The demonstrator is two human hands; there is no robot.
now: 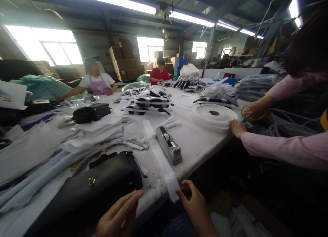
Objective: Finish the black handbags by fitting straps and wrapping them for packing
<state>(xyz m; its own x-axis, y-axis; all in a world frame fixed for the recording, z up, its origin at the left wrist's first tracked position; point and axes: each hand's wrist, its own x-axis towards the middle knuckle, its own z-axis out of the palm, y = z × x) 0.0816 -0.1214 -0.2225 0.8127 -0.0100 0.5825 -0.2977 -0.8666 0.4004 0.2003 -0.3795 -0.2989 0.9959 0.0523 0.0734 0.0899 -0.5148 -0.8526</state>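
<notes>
My left hand [119, 213] is at the bottom, its fingers stretched out beside the lower right corner of a black handbag [102, 182] with gold-coloured fittings. Whether the fingertips touch the bag is hard to make out. My right hand [196, 206] is at the table's near edge, fingers bent and thumb apart from them. Its thumb tip meets the end of a long white strip [161, 165], which hangs slightly over the edge; no grip on it shows. A grey tape dispenser [169, 146] stands on the table just right of the strip.
On the right, a co-worker in pink sleeves [271, 150] holds yellow-handled scissors [243, 110] by a white roll [215, 115]. Wrapped black pieces [151, 102], a smaller black bag [91, 112] and white sheets [33, 151] cover the table [189, 138]. Two people sit across.
</notes>
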